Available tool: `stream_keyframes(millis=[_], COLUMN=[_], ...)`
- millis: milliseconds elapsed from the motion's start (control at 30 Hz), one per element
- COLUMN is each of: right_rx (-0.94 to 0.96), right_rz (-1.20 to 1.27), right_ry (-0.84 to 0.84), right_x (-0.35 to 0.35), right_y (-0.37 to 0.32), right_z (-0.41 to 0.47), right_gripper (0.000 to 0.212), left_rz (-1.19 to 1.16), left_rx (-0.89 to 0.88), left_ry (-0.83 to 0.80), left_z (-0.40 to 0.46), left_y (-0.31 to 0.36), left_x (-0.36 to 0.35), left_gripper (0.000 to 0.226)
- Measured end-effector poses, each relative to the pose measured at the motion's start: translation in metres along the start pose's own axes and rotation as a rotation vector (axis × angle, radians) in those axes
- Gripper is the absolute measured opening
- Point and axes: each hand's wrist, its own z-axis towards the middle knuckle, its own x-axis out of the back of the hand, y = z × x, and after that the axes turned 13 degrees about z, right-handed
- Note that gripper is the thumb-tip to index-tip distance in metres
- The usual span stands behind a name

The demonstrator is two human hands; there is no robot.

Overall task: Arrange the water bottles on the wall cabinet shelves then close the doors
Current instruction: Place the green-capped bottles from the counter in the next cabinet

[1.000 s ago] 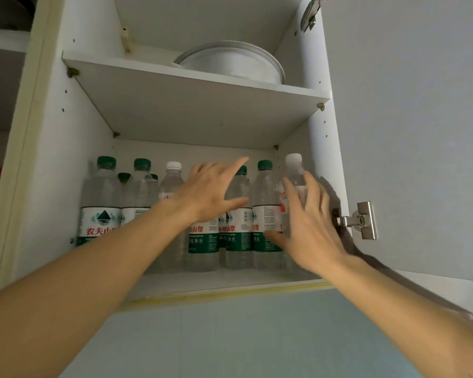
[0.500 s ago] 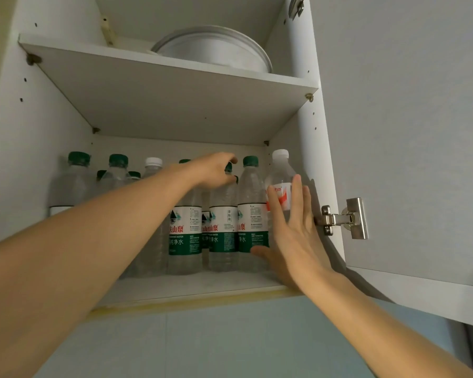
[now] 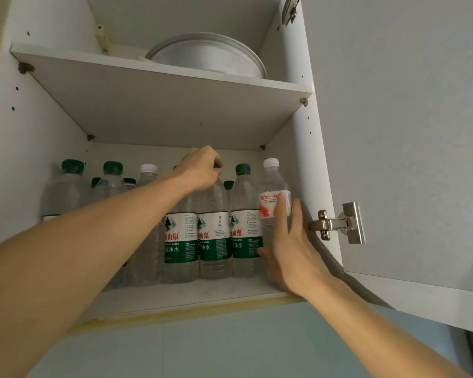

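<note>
Water bottles [image 3: 215,241] stand in rows on the lower cabinet shelf [image 3: 191,294]. Left hand [image 3: 200,170] grips a green bottle cap; right hand [image 3: 290,249], fingers straight, presses the red-labelled bottle [image 3: 273,205] beside the open door [image 3: 407,132].

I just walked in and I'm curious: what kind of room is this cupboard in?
Probably a home kitchen: a white wall cabinet holds rows of water bottles, with a round pan or dish on the upper shelf.

My left hand [image 3: 201,167] has curled over a green bottle cap [image 3: 216,166]; my right hand [image 3: 290,241] has closed in on the white-capped bottle [image 3: 272,203].
</note>
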Motion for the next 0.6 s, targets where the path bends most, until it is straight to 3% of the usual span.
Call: stream_keyframes(millis=[300,600], right_rx=[-0.049,0.096], right_rz=[0.082,-0.055], right_ry=[-0.006,0.104], right_x=[0.003,0.010], right_y=[-0.005,-0.020], right_z=[-0.003,-0.012], right_gripper=[0.123,0.107], left_rz=[0.049,0.289], left_rx=[-0.059,-0.402], left_ry=[-0.040,-0.222], left_z=[0.000,-0.016], left_y=[0.000,0.017], left_x=[-0.004,-0.006], left_gripper=[0.036,0.126])
